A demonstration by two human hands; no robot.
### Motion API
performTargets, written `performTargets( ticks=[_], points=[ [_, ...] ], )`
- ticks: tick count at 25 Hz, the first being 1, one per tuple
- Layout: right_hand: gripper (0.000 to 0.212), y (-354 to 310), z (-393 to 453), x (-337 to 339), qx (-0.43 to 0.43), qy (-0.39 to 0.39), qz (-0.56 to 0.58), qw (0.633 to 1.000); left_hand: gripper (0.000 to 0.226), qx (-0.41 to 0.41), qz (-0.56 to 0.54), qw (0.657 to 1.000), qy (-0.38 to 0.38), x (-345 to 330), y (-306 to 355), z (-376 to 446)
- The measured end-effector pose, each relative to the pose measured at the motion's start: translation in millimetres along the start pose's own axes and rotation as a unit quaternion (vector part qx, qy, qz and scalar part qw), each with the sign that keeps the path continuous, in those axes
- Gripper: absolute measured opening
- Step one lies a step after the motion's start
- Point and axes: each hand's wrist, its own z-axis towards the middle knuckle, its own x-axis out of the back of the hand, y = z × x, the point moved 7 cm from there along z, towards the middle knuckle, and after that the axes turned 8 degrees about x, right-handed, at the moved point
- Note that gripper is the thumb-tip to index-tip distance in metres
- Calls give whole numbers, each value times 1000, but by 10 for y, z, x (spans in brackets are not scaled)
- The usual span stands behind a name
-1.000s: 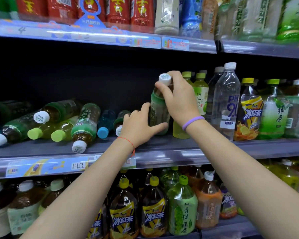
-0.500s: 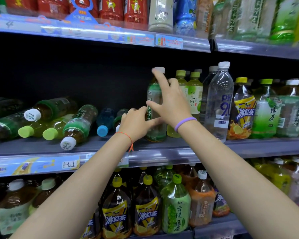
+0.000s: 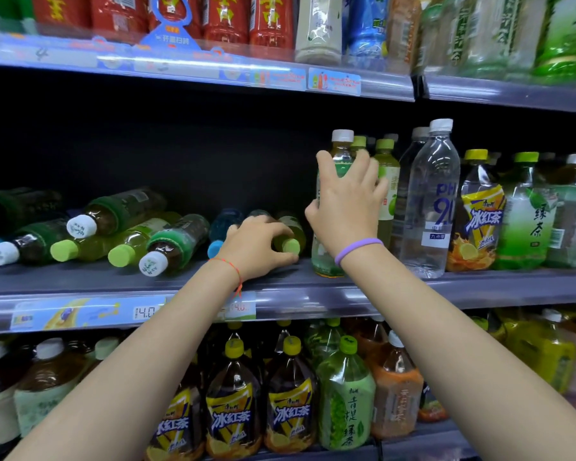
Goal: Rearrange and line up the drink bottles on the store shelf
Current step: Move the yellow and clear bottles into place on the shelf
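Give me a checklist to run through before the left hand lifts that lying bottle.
1. White-capped bottle upright on the shelf: ok.
2. Right hand steadying it: ok, wrapped around its body.
3. Left hand on the green-capped lying bottle: ok, fingers curl over its neck.
4. Grip fully closed: cannot tell, thumb side hidden.
5. Free spot left of the upright bottle: ok once the lying bottle is raised.
6. Other lying bottles lined up: not ok, on their sides.
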Motion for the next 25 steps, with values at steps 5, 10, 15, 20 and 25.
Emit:
performTargets(
  ticks=[5, 10, 15, 20, 25],
  points=[
    [25, -596, -57, 109, 251, 91, -14, 964, 52, 11, 78, 997, 4, 44, -149, -35],
    [27, -707, -338, -478, 301, -270, -146, 903, 46, -1, 85, 996, 22, 65, -183, -51],
    [30, -718, -371, -545, 297, -279, -171, 897, 57, 6, 57, 998, 20, 73, -204, -51],
    [33, -665, -385, -535, 303, -275, -182, 894, 70, 10, 58, 998, 12, 67, -203, -61],
    [33, -663, -267, -292, 264, -98, -123, 952, 61, 38, 16, 999, 34, 150, -122, -78]
  ],
)
